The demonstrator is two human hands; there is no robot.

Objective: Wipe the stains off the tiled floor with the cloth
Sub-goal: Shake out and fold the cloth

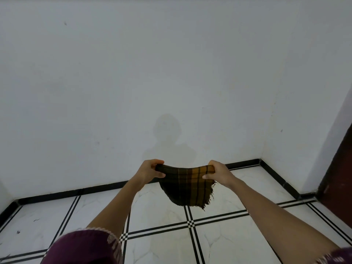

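So both arms are stretched out in front and the cloth [187, 185] is up in the air above the floor, not touching it. It's a dark plaid thing, brown-black with an orange-yellow patch toward the right and a frayed edge dangling on that side. The left hand [150, 171] grips the left end of the top edge, fingers and thumb curled round the bunched fabric, and the right hand [217, 172] has the right end clamped the same sort of way. The top edge sags a little between the two hands and the rest hangs down in a rounded flap

Underneath is the tiled floor [219, 241], white marble-look tiles with black stripes crossing at the joints. A couple of small dark marks [18, 232] sit on a tile over at the far left, well apart from the cloth. A black skirting strip [76, 193] runs along the foot of the white wall [171, 63], and there's a faint shadow [167, 134] of the person on the wall just above the hands. A dark brown door [339, 178] shows at the right edge, and a purple sleeve [85, 246] with pale trim fills the bottom left corner
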